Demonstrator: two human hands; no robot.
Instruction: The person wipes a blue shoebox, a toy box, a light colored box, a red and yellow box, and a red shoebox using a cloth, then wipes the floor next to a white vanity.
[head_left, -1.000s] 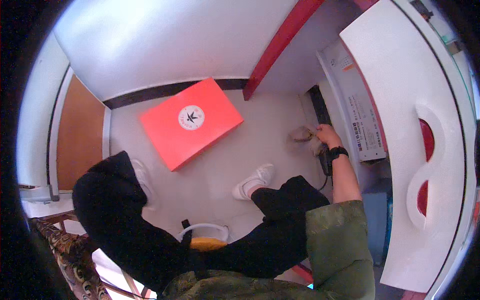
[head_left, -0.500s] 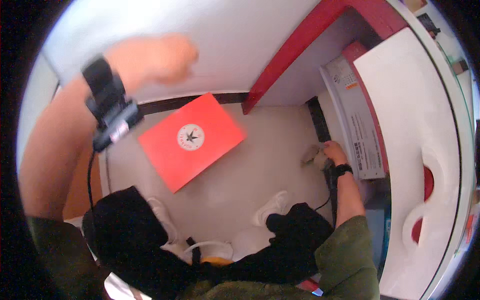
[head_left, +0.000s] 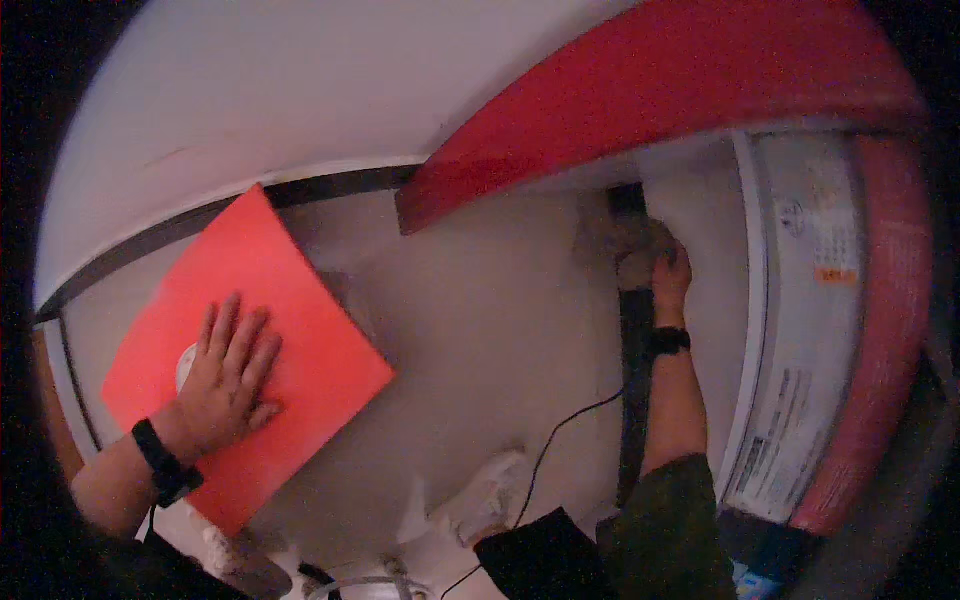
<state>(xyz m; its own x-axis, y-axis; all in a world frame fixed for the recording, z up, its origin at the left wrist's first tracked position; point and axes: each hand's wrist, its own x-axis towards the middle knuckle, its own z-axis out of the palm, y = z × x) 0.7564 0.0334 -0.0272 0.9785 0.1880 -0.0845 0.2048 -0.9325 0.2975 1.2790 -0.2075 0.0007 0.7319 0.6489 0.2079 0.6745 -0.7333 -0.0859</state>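
A flat orange-red box [head_left: 310, 375] with a round white emblem lies on the floor at the left. My left hand [head_left: 228, 385] is spread on its top, fingers stretched out, partly covering the emblem. Low at the right, next to a white panel, my right hand [head_left: 674, 272] is closed around a grey-brown cloth [head_left: 622, 245]. Motion smears the cloth, so its edges are hard to make out. Each wrist wears a black strap.
A curved red panel [head_left: 640, 110] juts over the floor from the white wall [head_left: 250, 90]. Printed grey and red boxes [head_left: 800, 330] stand at the right. A dark cable [head_left: 560, 425] runs over the floor near my white shoe [head_left: 490, 495].
My left hand has come down from the air near the wall onto the box. My right hand, with the cloth, has reached farther forward. The view has moved closer to the floor.
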